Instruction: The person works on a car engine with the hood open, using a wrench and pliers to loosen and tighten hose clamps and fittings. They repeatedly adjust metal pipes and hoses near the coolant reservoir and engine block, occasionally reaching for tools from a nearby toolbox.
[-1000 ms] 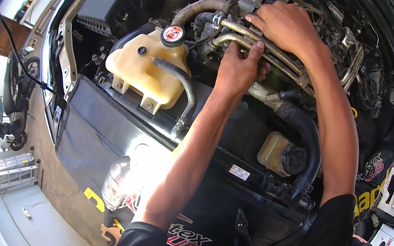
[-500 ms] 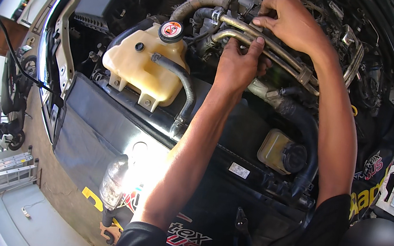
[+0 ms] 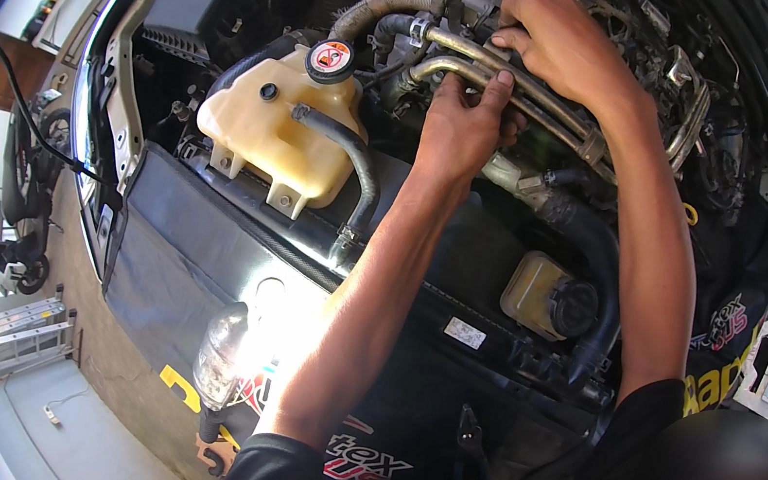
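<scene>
Gripping metal pipes (image 3: pixel 523 88) — both hands; cream reservoir (image 3: pixel 271 136) capped.

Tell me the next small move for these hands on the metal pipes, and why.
Probably work the metal pipes loose at the left end: the left hand pinches them from below, the right hand presses on top, and a clamp sits there on the adjoining hose.

We record the open engine bay (image 3: pixel 191 7) as the carrier. A cream plastic coolant reservoir (image 3: pixel 265 140) with red-marked cap sits at its left. A dark fabric fender cover (image 3: pixel 175 260) drapes over the front edge. A small yellowish reservoir with black cap (image 3: pixel 548 297) sits right, beside black hoses.
</scene>
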`<move>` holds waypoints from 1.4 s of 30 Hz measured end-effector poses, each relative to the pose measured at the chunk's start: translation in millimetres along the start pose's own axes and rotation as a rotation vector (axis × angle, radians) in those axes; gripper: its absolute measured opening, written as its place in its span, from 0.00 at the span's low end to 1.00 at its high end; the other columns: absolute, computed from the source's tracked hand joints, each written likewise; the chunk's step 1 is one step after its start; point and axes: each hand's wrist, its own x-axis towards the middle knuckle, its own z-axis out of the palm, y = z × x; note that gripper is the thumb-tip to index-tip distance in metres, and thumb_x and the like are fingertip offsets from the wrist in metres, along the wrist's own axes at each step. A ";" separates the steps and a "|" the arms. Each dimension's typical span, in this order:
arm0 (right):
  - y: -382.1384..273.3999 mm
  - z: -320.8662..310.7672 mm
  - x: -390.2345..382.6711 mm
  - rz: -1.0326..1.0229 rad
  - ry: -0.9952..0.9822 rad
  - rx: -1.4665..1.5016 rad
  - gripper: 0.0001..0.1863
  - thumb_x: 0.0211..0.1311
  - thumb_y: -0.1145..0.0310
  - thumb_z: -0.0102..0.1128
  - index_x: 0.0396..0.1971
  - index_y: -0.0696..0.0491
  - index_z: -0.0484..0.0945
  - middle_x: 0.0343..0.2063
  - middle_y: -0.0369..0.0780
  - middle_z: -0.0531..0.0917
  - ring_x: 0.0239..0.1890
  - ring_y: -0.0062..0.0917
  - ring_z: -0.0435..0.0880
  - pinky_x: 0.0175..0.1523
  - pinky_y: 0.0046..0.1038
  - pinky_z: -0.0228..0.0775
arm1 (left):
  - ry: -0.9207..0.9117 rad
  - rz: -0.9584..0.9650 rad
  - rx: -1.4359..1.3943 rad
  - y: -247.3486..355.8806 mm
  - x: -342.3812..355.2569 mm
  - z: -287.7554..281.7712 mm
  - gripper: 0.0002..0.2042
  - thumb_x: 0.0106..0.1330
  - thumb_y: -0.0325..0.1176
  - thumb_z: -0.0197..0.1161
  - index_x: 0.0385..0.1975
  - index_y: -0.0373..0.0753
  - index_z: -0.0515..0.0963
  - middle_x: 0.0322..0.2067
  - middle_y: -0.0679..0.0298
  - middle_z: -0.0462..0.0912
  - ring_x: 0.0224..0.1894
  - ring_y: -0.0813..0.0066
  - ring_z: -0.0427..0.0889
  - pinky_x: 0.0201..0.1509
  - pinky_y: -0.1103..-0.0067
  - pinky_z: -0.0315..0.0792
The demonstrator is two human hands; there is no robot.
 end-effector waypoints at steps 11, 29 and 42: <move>-9.7 0.2 1.9 0.072 0.000 -0.260 0.18 0.67 0.58 0.69 0.34 0.61 0.86 0.36 0.54 0.87 0.41 0.51 0.88 0.47 0.49 0.78 | 0.010 0.004 -0.011 1.2 -1.0 1.2 0.19 0.79 0.44 0.63 0.53 0.31 0.74 0.37 0.59 0.84 0.36 0.75 0.83 0.46 0.72 0.82; -24.0 -25.0 8.4 0.254 -0.041 0.121 0.17 0.59 0.64 0.77 0.36 0.65 0.88 0.33 0.58 0.88 0.37 0.47 0.90 0.44 0.44 0.79 | -0.020 0.006 -0.017 -2.3 2.6 -2.1 0.19 0.80 0.43 0.62 0.53 0.30 0.74 0.38 0.58 0.84 0.35 0.75 0.83 0.43 0.73 0.82; -5.9 -15.8 -7.3 0.187 -0.057 0.196 0.13 0.63 0.75 0.68 0.46 0.61 0.89 0.43 0.55 0.90 0.49 0.44 0.90 0.56 0.39 0.80 | -0.019 -0.007 -0.078 -2.0 1.6 0.5 0.18 0.80 0.43 0.63 0.54 0.32 0.74 0.37 0.60 0.84 0.36 0.76 0.82 0.46 0.72 0.84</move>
